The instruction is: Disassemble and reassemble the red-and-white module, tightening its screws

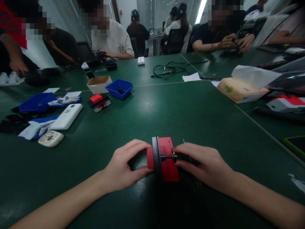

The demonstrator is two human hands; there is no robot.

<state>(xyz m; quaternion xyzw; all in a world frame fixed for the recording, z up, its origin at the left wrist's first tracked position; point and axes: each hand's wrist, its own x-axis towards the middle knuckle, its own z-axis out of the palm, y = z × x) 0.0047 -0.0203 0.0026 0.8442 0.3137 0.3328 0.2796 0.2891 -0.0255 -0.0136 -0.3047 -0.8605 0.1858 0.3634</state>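
A red block-shaped device point(169, 173) with a black band point(156, 156) around it is on the green table in front of me. My left hand point(126, 162) grips its red left end between thumb and fingers. On the right side, my right hand point(202, 162) pinches a small black part with a metallic glint point(174, 156) against the device. A thin dark rod point(166, 156) runs from that part towards the band. The fingertips partly cover the small part, so its exact kind is unclear.
A similar red and black device point(98, 102), a blue bin point(119, 89) and a cardboard box point(98, 84) stand ahead left. Gloves point(35, 128), a white phone-like slab point(68, 117) and an earbud case point(50, 138) lie left. A tissue box point(240, 90) sits right; people sit across.
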